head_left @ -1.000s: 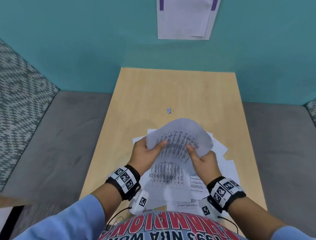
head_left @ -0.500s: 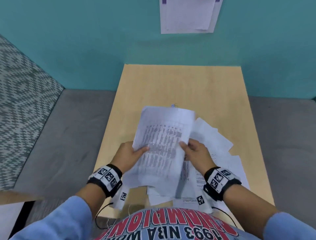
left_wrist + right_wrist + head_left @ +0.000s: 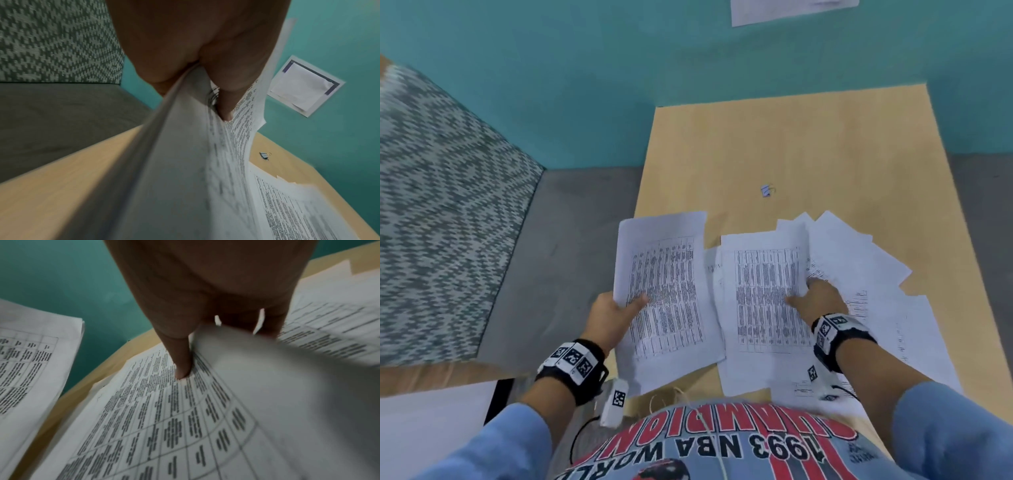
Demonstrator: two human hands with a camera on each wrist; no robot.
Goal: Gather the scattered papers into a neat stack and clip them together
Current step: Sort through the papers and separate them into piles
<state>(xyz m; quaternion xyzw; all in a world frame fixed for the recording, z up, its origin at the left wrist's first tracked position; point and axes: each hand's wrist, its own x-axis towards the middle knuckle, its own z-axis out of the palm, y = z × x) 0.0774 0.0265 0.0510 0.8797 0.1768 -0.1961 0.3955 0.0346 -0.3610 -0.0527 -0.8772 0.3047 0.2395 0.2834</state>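
From the head view, the left hand (image 3: 610, 317) pinches a small bundle of sheets (image 3: 666, 298) off the table (image 3: 791, 144), likely keeping collected pages apart from the loose papers (image 3: 859, 260). The right hand (image 3: 816, 301) grips the next sheet (image 3: 763, 291), thumb on top, probably to add it. The clip (image 3: 767, 190) lies further back, untouched.

The left wrist view shows thumb and fingers (image 3: 224, 104) clamped on the bundle's edge.

The right wrist view shows the thumb (image 3: 183, 363) pressing the printed sheet, whose edge curls up against the fingers.
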